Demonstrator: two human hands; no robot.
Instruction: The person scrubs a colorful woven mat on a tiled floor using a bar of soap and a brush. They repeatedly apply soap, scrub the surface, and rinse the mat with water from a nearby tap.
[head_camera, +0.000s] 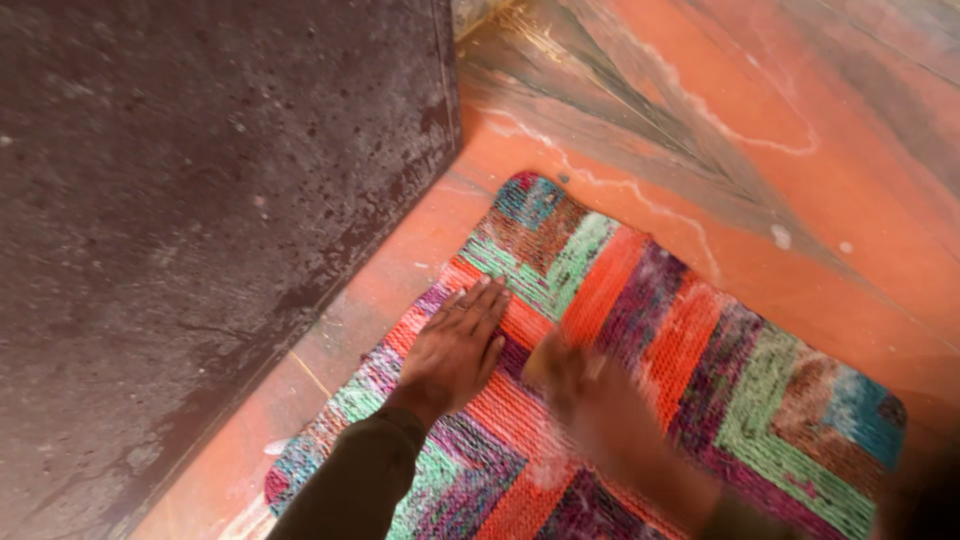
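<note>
— That mat (640, 360), is it cloth?

— Knitted or woven yarn, thick and ribbed. Matt, rough-looking, in stripes of orange, green, purple and teal, with a pale dusting here and there.

— And the floor (830, 200) under it?

— Hard and smooth, painted orange with grey streaks, a faint sheen, and whitish chalky smears.

— The dark slab (200, 200) to the left?

— Looks like stone or cement, dull, pitted and speckled, worn along its edge.

— The sleeve (360, 480)?

— Soft matt cloth, olive-brown.
</note>
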